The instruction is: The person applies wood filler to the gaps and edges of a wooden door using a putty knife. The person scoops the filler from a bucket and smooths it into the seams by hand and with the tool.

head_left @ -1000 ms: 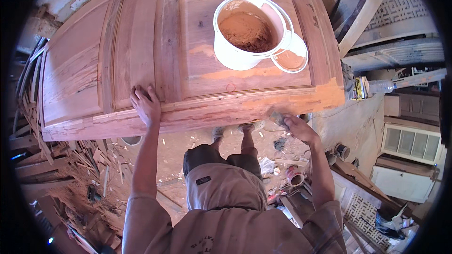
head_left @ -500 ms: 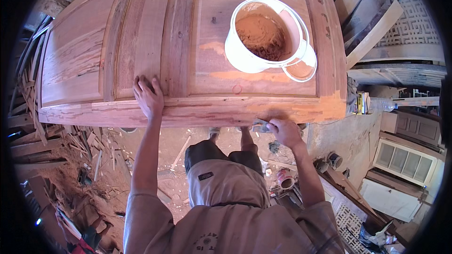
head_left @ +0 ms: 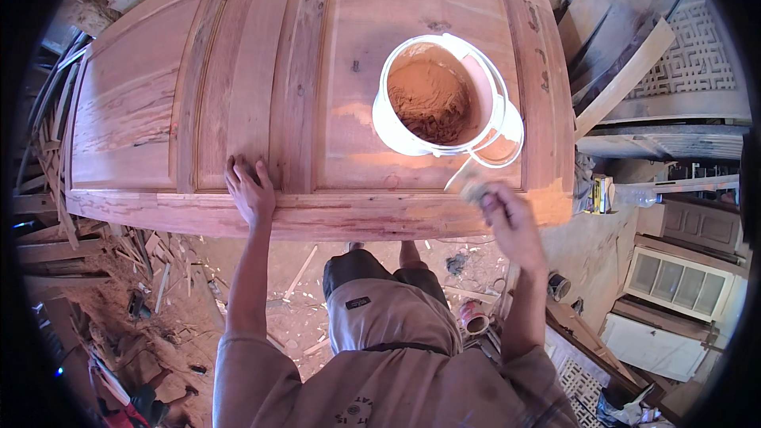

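A reddish panelled wooden door [head_left: 369, 16] lies flat in front of me. My left hand [head_left: 251, 192] rests open on it near the close edge, fingers spread. My right hand [head_left: 511, 220] is closed round a putty knife [head_left: 461, 177], slightly blurred, above the near edge, its blade close to a white lid [head_left: 509, 152] smeared with orange filler. Beside that lid stands a white bucket [head_left: 390, 133], partly filled with orange-brown filler [head_left: 432, 95]. Orange patches of filler mark the door's right end and the panel round the bucket.
Wood scraps [head_left: 162, 285] and shavings litter the floor. A red-and-white can [head_left: 474, 319] stands below the door's right part. Boards [head_left: 630, 75] lean at the right, near a plastic bottle [head_left: 638, 195]. Timber strips [head_left: 49, 143] are piled at the left.
My right hand has lifted the putty knife from the door's near edge and moved up and right toward the lid. My left hand stays on the door. The view has shifted slightly.
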Demonstrator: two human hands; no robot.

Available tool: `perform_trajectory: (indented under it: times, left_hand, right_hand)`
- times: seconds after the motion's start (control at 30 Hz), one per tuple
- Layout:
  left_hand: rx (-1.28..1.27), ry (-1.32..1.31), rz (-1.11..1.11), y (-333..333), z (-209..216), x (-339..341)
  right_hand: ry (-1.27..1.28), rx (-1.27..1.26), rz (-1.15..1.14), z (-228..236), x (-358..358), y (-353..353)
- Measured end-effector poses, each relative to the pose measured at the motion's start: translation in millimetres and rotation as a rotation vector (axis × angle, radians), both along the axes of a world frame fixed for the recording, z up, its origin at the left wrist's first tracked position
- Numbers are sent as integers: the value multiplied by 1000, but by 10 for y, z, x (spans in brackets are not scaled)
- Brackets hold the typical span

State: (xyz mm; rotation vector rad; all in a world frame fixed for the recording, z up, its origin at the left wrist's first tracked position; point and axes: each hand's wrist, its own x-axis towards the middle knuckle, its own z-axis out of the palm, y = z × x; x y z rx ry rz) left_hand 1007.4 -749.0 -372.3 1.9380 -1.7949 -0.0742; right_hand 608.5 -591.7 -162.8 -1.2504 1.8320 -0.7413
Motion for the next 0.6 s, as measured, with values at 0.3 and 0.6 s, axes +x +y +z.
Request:
perform_trajectory:
  times: [0.3, 0.6]
  left_hand:
    - [-14, -13, 0, 0, 58, -22]
    - [17, 20, 14, 1, 97, -21]
  right_hand:
    - [1033, 36, 311, 355, -108, -814]
    - [926, 38, 419, 515, -158, -955]
